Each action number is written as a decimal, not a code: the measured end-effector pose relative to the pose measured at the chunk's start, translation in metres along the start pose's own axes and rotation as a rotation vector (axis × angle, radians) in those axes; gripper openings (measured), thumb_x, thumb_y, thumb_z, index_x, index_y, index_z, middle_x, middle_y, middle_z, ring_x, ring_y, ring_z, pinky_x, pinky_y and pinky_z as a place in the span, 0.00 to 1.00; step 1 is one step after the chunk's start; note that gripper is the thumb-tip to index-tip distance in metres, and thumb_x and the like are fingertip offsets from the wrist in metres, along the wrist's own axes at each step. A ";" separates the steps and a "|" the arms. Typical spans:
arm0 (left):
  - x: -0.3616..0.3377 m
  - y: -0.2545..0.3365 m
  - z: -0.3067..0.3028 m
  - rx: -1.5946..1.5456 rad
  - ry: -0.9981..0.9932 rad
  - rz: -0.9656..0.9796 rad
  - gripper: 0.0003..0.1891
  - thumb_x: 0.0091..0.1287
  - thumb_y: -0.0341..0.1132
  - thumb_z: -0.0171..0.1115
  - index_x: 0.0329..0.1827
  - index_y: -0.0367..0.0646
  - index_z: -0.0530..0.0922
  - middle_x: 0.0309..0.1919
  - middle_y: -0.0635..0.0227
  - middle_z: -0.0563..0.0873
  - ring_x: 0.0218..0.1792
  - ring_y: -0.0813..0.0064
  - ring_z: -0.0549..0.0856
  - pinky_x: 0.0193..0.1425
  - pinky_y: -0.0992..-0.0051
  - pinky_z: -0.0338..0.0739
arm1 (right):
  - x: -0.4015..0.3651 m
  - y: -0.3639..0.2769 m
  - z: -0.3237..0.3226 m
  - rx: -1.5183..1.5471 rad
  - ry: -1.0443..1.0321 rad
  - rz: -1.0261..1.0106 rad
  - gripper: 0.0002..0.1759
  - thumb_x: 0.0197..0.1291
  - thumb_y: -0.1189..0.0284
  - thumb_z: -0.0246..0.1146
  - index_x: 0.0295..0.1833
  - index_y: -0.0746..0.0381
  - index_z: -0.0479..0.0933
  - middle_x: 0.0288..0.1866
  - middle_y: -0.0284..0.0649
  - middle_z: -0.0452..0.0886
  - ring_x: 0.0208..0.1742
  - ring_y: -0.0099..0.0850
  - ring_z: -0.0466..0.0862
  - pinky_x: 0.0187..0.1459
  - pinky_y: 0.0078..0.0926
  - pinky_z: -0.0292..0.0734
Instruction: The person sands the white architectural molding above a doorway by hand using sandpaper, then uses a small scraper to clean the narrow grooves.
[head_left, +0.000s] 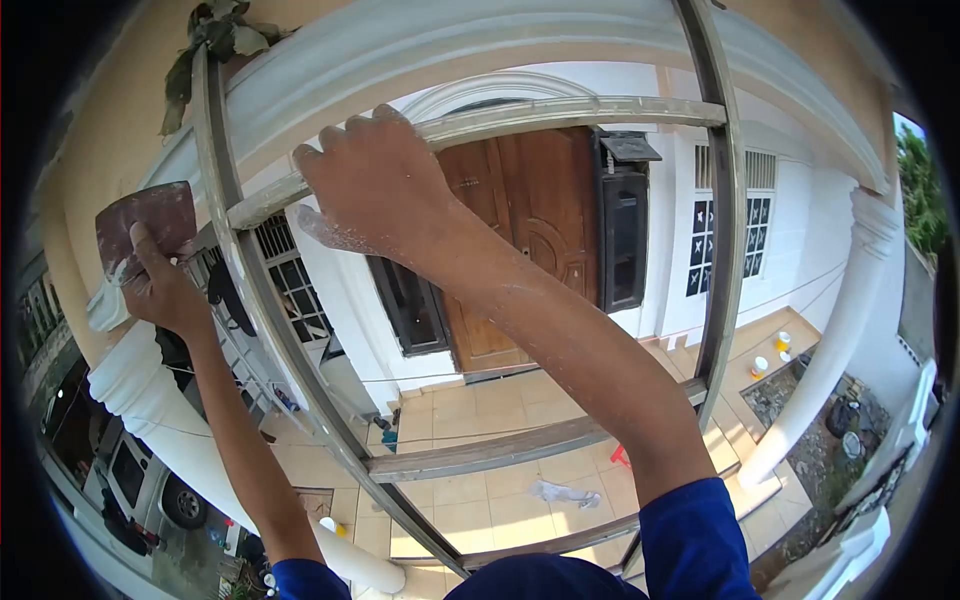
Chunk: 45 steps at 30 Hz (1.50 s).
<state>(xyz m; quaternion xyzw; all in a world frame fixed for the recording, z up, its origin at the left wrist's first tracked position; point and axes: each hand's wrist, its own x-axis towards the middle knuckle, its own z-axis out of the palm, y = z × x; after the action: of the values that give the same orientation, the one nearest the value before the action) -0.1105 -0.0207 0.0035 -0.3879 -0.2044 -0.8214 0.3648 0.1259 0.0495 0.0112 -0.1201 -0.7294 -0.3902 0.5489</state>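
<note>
My left hand (170, 295) holds a flat, dark maroon square (150, 220) with whitish smears, its thumb lying along the face. The square is up against the cream-and-white moulding at the left. My right hand (385, 190) is wrapped around the upper rung of a metal ladder (560, 118), with pale dust on its fingers and wrist. The ladder rises right in front of me, its two side rails on either side of my right arm. A grey-green cloth (215, 45) is tied around the top of the left rail.
Far below lies a tiled porch (465, 405) with a crumpled white cloth (565, 493). Behind the ladder stand a wooden double door (520, 220) and white columns (830, 330). Yellow-and-white buckets (760, 366) are at the right. A parked vehicle (140, 470) is at lower left.
</note>
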 end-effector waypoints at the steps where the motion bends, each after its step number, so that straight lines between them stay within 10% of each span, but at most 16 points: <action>1: 0.006 0.020 0.010 -0.127 -0.071 0.034 0.13 0.71 0.35 0.62 0.43 0.31 0.83 0.33 0.62 0.87 0.31 0.78 0.84 0.36 0.78 0.79 | -0.004 0.001 -0.004 0.035 0.024 -0.024 0.18 0.50 0.58 0.69 0.38 0.62 0.82 0.32 0.44 0.81 0.40 0.39 0.83 0.45 0.37 0.75; 10: -0.019 0.138 0.094 -0.479 -0.785 -0.223 0.17 0.73 0.39 0.59 0.55 0.34 0.77 0.49 0.61 0.81 0.53 0.74 0.80 0.61 0.77 0.72 | -0.064 0.015 -0.130 1.367 0.095 0.590 0.39 0.58 0.69 0.60 0.70 0.76 0.53 0.57 0.58 0.69 0.58 0.46 0.75 0.63 0.38 0.68; 18: -0.072 0.224 0.126 -0.331 -1.660 -0.232 0.11 0.70 0.37 0.62 0.45 0.36 0.80 0.28 0.68 0.84 0.29 0.80 0.81 0.36 0.73 0.76 | -0.117 0.050 -0.180 1.491 0.036 0.725 0.29 0.68 0.63 0.61 0.66 0.69 0.65 0.47 0.45 0.80 0.52 0.31 0.81 0.52 0.30 0.80; 24: -0.110 0.231 0.163 -0.689 -1.598 0.135 0.15 0.71 0.42 0.61 0.44 0.35 0.79 0.31 0.65 0.85 0.28 0.73 0.82 0.37 0.69 0.76 | -0.138 0.066 -0.211 1.140 0.050 0.734 0.23 0.68 0.69 0.61 0.63 0.68 0.68 0.53 0.46 0.80 0.55 0.31 0.82 0.57 0.33 0.80; 28: -0.104 0.258 0.179 -0.338 -1.668 0.226 0.19 0.70 0.47 0.61 0.38 0.35 0.80 0.28 0.61 0.85 0.28 0.66 0.81 0.38 0.68 0.75 | -0.140 0.095 -0.226 1.024 0.154 0.564 0.20 0.64 0.73 0.64 0.60 0.69 0.73 0.52 0.46 0.82 0.55 0.32 0.82 0.57 0.33 0.81; 34: -0.105 0.224 0.224 -0.071 -1.052 0.612 0.32 0.54 0.62 0.69 0.36 0.36 0.81 0.24 0.57 0.82 0.32 0.58 0.83 0.41 0.60 0.77 | -0.108 0.129 -0.243 0.602 0.310 0.615 0.19 0.61 0.75 0.67 0.56 0.70 0.77 0.45 0.47 0.86 0.47 0.28 0.85 0.54 0.30 0.78; 38: -0.105 0.208 0.237 0.290 -1.524 0.308 0.27 0.51 0.54 0.71 0.36 0.35 0.84 0.32 0.54 0.87 0.39 0.55 0.87 0.47 0.59 0.80 | -0.067 0.169 -0.226 0.334 0.243 0.378 0.14 0.61 0.76 0.63 0.53 0.68 0.80 0.45 0.47 0.86 0.47 0.32 0.86 0.48 0.26 0.80; 45: -0.095 0.210 0.242 0.324 -1.611 0.282 0.24 0.50 0.52 0.73 0.36 0.38 0.85 0.29 0.53 0.86 0.35 0.55 0.86 0.46 0.62 0.80 | 0.019 0.244 -0.154 -0.278 0.084 -0.008 0.15 0.55 0.74 0.61 0.48 0.59 0.84 0.38 0.44 0.83 0.40 0.44 0.82 0.43 0.36 0.78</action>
<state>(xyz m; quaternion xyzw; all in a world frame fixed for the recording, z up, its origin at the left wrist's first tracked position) 0.2078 0.0344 0.0882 -0.8214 -0.4680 -0.1997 0.2578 0.3751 0.0994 0.1498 -0.1756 -0.6452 -0.4945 0.5552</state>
